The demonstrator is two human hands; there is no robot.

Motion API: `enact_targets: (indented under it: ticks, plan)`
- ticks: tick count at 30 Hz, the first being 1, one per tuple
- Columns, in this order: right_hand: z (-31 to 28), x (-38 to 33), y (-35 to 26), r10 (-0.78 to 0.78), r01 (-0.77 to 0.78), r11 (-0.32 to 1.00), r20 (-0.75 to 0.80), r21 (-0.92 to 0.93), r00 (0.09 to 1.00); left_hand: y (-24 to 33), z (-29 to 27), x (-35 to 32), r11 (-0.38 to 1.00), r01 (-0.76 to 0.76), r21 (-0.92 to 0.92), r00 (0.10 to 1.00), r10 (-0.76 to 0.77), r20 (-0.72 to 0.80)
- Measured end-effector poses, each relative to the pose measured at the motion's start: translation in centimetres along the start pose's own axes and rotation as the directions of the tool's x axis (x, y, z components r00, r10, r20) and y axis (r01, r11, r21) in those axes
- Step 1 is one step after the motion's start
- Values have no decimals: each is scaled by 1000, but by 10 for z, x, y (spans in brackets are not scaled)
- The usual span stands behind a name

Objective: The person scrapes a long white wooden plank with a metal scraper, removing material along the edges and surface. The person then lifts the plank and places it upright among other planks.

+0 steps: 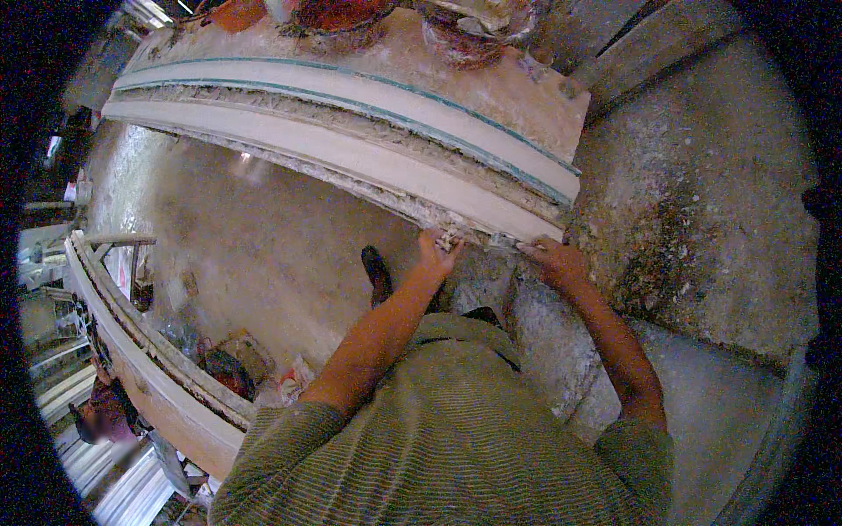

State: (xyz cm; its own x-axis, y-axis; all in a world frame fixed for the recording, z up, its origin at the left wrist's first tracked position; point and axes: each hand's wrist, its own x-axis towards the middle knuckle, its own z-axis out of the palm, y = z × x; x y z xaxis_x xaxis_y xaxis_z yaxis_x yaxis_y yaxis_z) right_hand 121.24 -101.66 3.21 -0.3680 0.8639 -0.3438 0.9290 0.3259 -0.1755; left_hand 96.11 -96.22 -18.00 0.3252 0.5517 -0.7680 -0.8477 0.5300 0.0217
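A long off-white strip [351, 153] lies along the near side of the workbench, its front edge rough and crusted. At that edge, near the right end, my left hand [441, 252] is closed on an off-white crumbly lump. Farther right, my right hand [558, 261] is closed at the same edge, with fingers around a small greyish flat tool [504, 240] whose exact kind I cannot make out. Behind the near strip runs a second pale strip [342, 88] with teal edges. A rough, crusted groove separates the two.
Reddish-orange basins [338, 13] and a plaster-smeared bowl [465, 39] stand at the bench's far side. At the lower left is another bench with a long curved strip [158, 368]; a person [105, 412] is beyond it. Stained concrete floor [675, 254] lies to the right.
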Motion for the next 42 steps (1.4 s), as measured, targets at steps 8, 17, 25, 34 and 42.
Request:
enact_targets:
  ticks: [8,17,25,34,42]
  plan:
    - [23,55,-35,-3,1,1000,-164,-8,987,14,-23,0,998,-58,10,995,59,-84]
    - [19,-47,25,123,-113,992,-192,63,974,-12,-56,-56,811,33,584,994,-88,65]
    - [13,-32,39,306,-128,806,-222,578,926,-185,3,-59,365,327,872,633,-769,85]
    - [44,26,3,376,-214,674,-79,706,923,6,-18,-52,545,69,836,813,-516,270]
    - [8,117,-70,64,111,820,-283,561,957,150,-28,-103,916,-198,350,966,122,226]
